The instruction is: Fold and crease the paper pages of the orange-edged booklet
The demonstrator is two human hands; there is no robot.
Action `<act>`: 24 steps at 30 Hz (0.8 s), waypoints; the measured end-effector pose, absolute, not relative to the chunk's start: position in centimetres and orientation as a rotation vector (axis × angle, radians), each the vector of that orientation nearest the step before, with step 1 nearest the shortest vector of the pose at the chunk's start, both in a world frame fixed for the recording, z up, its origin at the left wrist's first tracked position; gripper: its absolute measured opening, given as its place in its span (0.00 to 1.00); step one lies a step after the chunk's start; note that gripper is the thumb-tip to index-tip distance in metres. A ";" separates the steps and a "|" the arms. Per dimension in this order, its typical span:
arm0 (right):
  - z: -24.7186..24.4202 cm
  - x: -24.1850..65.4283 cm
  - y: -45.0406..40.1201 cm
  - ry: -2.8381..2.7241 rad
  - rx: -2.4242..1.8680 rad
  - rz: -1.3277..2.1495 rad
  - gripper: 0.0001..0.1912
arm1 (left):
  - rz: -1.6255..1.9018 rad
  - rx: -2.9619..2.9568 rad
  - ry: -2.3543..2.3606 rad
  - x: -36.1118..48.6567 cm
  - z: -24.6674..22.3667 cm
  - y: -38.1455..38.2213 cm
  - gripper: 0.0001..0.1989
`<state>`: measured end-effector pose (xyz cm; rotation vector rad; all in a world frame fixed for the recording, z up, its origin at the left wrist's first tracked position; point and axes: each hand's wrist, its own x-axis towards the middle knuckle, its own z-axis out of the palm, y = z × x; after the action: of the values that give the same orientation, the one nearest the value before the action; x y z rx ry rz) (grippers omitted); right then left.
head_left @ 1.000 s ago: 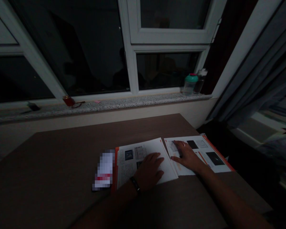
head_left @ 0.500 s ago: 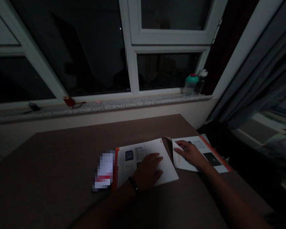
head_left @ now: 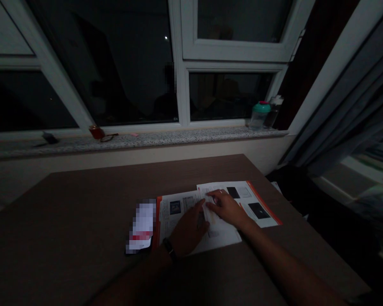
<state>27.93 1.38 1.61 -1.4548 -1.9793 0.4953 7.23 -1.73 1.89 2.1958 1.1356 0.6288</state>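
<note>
A printed sheet with an orange left edge (head_left: 170, 223) lies flat on the table. My left hand (head_left: 189, 227) rests on it, its thumb and fingers apart, with a dark band around the wrist. A second printed sheet with an orange right edge (head_left: 242, 199) overlaps the first one's right side. My right hand (head_left: 225, 208) is closed on the left part of this second sheet, fingers curled and thumb beneath them. The fingertips of both hands nearly meet at the overlap. My hands hide some of the print.
A phone with a blurred-out screen (head_left: 143, 225) lies left of the sheets on the brown table (head_left: 92, 212). On the stone window sill (head_left: 166, 137) stand a shaker bottle with a teal lid (head_left: 260, 114), a clear bottle (head_left: 274, 111) and a small red-brown jar (head_left: 96, 132).
My right hand has drawn the second sheet leftward, from beside the first sheet to over its right part. My left hand has shifted slightly left and down, staying on the first sheet.
</note>
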 end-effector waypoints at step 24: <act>1.2 24.7 0.2 -2.219 -1.319 0.401 0.26 | 0.372 2.633 1.101 0.2 2.2 -1.9 0.25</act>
<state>24.69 0.18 1.19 -1.3192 -2.2190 0.4010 0.23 -1.91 2.17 2.6332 1.1007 0.3725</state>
